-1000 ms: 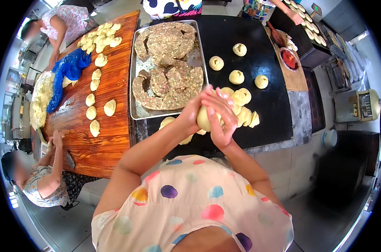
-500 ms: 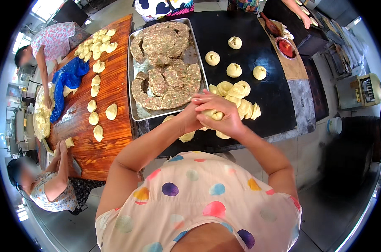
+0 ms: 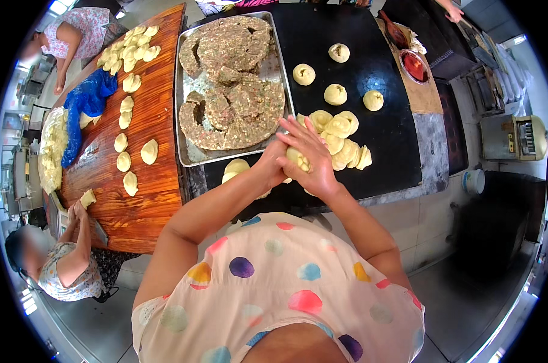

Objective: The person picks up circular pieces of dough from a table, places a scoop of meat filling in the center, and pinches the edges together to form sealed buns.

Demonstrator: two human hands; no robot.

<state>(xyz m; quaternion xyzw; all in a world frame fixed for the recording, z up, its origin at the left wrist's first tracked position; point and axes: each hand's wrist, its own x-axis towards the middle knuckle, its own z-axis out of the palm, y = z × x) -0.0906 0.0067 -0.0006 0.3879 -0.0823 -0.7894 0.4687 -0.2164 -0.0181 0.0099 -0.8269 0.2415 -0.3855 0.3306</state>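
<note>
Cupped between my two hands is a pale yellow dough ball (image 3: 297, 160), gathered into folds on top. My left hand (image 3: 271, 164) wraps it from the left. My right hand (image 3: 315, 156) presses over it, fingers stretched toward the upper left. Just beyond lie overlapping dough rounds (image 3: 339, 126) on the black worktop (image 3: 382, 154). More dough pieces (image 3: 236, 166) sit partly under my left forearm. A metal tray (image 3: 186, 158) with a thick mass of chopped filling (image 3: 243, 112) stands to the left of my hands. Several closed dough balls (image 3: 335, 94) rest farther back.
A wooden table (image 3: 156, 212) on the left bears rows of dough pieces (image 3: 123, 161) and a blue plastic sheet (image 3: 83, 97). Two people work along it. At the far right, a bowl of red sauce (image 3: 414, 66) stands on a board beside a wooden-looking ladle (image 3: 395, 30).
My right hand's fingers have straightened and risen over the dough ball. The person at the far left has drawn an arm back from the dough. The view has shifted slightly.
</note>
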